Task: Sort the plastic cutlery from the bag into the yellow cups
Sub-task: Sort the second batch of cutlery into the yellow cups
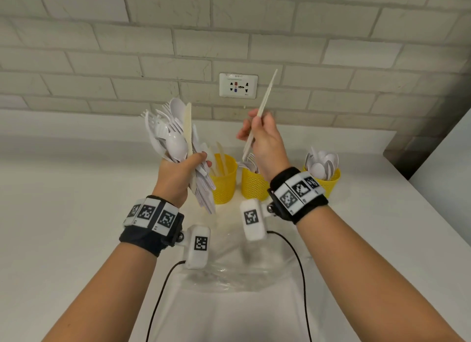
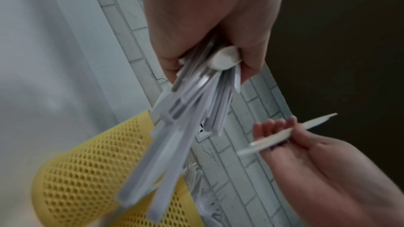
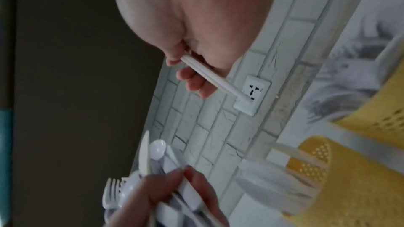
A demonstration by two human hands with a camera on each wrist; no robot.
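Right hand (image 1: 265, 140) raised above middle yellow cup (image 1: 253, 182), fingers pinching cream knife (image 1: 262, 107); long axis steep, tip up and far-right; left hand (image 1: 178, 173) left of it, fingers wrapped round cutlery bundle (image 1: 175, 138), heads up.

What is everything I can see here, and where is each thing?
Yellow cups: three, perforated yellow, in a row on the counter by the wall; left holds cream knives, middle forks, right white spoons.
Cutlery bundle: many pieces, white and cream, in the left hand.
Knife: one, cream, raised in the right hand.
Plastic bag: one, clear, on the counter near the person.
Counter: white.
Wall socket: one, white, on the brick wall.
Wrist bands: two, black with markers.
Left hand: grips the bundle.
Right hand: pinches the knife.
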